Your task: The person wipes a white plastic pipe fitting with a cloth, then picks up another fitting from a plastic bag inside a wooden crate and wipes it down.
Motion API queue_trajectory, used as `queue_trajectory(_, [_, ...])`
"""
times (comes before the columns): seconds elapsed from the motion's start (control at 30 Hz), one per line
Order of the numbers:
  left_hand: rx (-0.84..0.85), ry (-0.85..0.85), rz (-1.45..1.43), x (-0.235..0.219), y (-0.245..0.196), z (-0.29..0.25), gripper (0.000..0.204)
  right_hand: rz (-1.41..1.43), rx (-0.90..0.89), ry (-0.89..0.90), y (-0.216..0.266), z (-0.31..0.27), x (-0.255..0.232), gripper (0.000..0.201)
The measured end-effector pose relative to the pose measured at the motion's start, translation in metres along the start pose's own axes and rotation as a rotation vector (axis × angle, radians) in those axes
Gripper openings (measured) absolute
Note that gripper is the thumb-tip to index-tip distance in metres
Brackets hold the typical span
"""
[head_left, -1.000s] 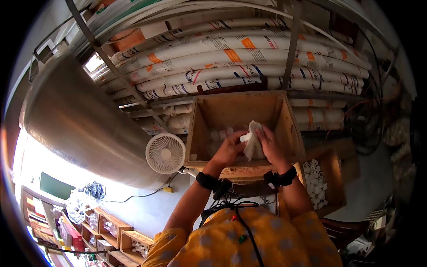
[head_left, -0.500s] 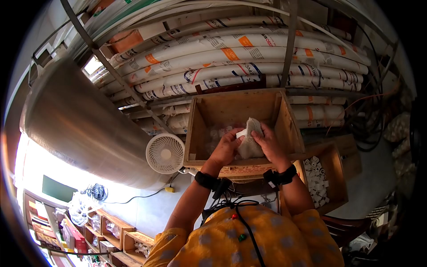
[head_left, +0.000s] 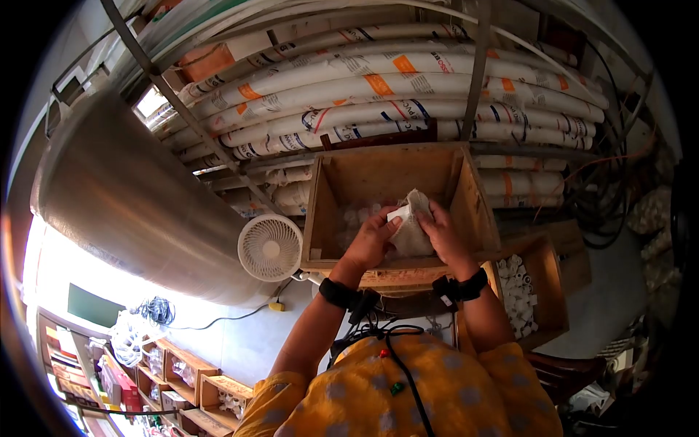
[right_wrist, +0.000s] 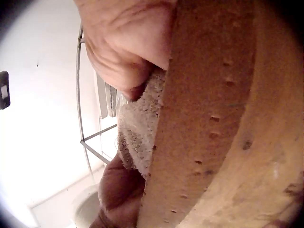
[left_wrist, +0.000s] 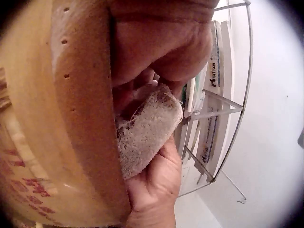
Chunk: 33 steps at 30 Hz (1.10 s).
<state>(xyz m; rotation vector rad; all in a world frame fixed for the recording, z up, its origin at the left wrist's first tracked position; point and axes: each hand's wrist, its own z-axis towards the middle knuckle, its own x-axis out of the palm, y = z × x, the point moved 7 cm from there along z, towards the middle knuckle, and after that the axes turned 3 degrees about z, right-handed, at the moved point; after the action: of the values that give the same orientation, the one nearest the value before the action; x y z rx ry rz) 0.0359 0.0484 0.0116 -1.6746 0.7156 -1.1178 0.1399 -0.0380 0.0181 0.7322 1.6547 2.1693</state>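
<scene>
Over the front part of a wooden box (head_left: 393,164), both hands hold a greyish-white, rough cloth (head_left: 416,237). The left hand (head_left: 370,242) pinches a small white piece (head_left: 398,213) at the cloth's left side. On the other side, the right hand (head_left: 444,237) grips the cloth's upper right edge with thumb and fingers. In the left wrist view the cloth (left_wrist: 152,128) shows a fuzzy surface between the two hands. The box wall hides part of the cloth (right_wrist: 137,128) in the right wrist view. Clear and whitish small pieces (head_left: 353,218) lie inside the box, left of the hands.
A white round fan (head_left: 270,247) stands just left of the box. To the right is a wooden box of white fittings (head_left: 515,291). Long wrapped pipes (head_left: 342,91) lie on a metal rack behind. A large wrapped roll (head_left: 138,204) leans at the left.
Since one second ago the cloth has been spread wider between the hands, and the right hand's fingers have shifted along its upper edge. Both hands stay over the box.
</scene>
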Motion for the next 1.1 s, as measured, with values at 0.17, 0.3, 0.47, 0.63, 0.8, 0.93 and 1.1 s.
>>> queue_trajectory(0.17, [0.024,0.082,0.066,-0.005,0.006,0.006,0.035,-0.157,-0.028,-0.023,0.003,0.000,-0.003,0.038])
queue_trajectory(0.3, [-0.014,0.080,0.109,0.003,0.001,0.002,0.035,-0.146,0.025,-0.065,-0.002,0.002,-0.007,0.036])
queue_trajectory(0.47, [-0.036,0.034,0.011,0.003,0.000,0.001,0.035,-0.105,0.059,-0.047,-0.001,0.001,-0.004,0.034])
queue_trajectory(0.63, [-0.040,0.028,-0.085,0.002,-0.002,-0.001,0.035,-0.150,-0.013,0.007,0.013,-0.002,0.003,0.040])
queue_trajectory(0.8, [-0.025,0.078,-0.063,0.000,0.001,0.000,0.037,-0.100,-0.084,-0.001,0.022,-0.002,0.006,0.039])
queue_trajectory(0.93, [0.047,0.141,-0.025,0.009,-0.003,-0.001,0.039,-0.143,-0.048,-0.028,0.016,0.001,0.001,0.032])
queue_trajectory(1.1, [0.028,0.120,0.010,0.010,-0.006,-0.004,0.038,-0.178,0.005,-0.048,0.011,-0.001,-0.003,0.026])
